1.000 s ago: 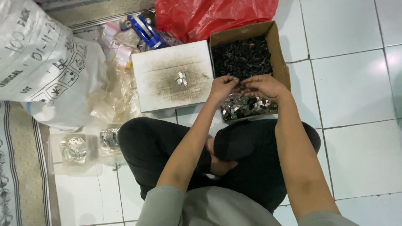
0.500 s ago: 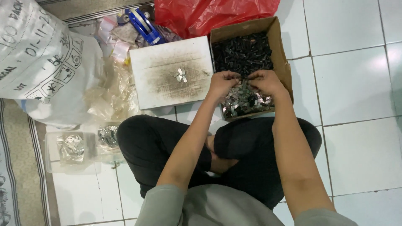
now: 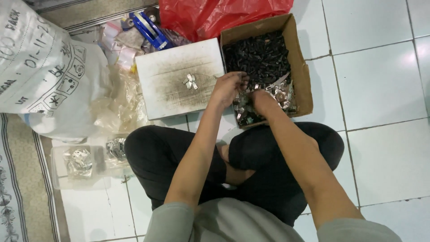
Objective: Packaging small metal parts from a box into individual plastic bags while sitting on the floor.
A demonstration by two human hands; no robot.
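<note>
Head view: both hands dig among small metal and black parts in a brown cardboard box; left hand curled, right hand fingers hidden, grip unclear. A red bag lies behind the box.

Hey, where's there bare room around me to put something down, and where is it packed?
Free: white floor tiles right of the cardboard box, and most of the white board around its few metal pieces. Crowded: the box, where the left hand and right hand work, and the plastic bags by the white sack.
</note>
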